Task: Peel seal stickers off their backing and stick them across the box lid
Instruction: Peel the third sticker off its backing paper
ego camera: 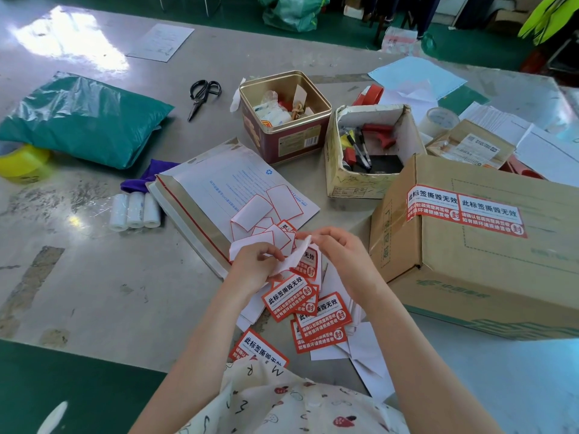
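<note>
Red-and-white stickers: glossy rectangles with white-banded black characters, fanned in a loose pile [308, 311] on the tabletop [103, 292] under the hands, long axes mostly slanting up to the right.
Sticker in hand: one seal sticker [308, 261] held with its white backing [293, 261] curling away; how much has lifted is hard to tell behind the fingers.
Left hand [255, 264]: grip pinching the backing's lower edge.
Right hand [336, 252]: grip pinching the sheet's upper corner.
Box: brown corrugated cardboard box [476, 267] just right of the hands, taped lid facing up.
Applied seals: two stickers [463, 209] side by side across the lid's near-left edge, long axes running left to right, the left one folded over onto the side.
Spent backings: red-edged white liners [266, 214] scattered on a white mailer envelope [225, 183].
Behind: square metal tin [282, 120], open; worn carton of pens [369, 145].
</note>
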